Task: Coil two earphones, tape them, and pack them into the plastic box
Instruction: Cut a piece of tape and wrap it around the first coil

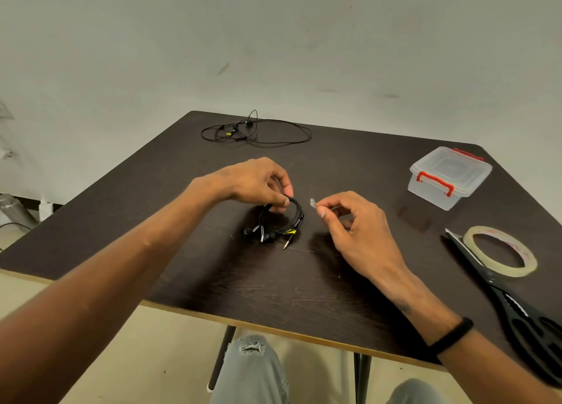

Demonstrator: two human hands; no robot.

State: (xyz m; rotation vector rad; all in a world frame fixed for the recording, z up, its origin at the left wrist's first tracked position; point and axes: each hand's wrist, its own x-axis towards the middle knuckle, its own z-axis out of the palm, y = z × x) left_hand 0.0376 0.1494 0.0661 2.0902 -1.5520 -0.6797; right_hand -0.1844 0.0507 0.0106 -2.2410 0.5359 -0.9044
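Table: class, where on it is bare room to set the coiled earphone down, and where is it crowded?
Bare: the table's left side beside the left hand, and the strip between the loose earphone and box. Crowded: the right edge, with tape roll and scissors.

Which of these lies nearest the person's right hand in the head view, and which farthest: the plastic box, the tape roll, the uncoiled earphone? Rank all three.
From the right hand:
1. Tape roll, to its right, beside the scissors.
2. Plastic box, right and farther back; close to the tape roll's distance, so these two are hard to separate.
3. Uncoiled earphone, at the table's far edge, plainly farthest.
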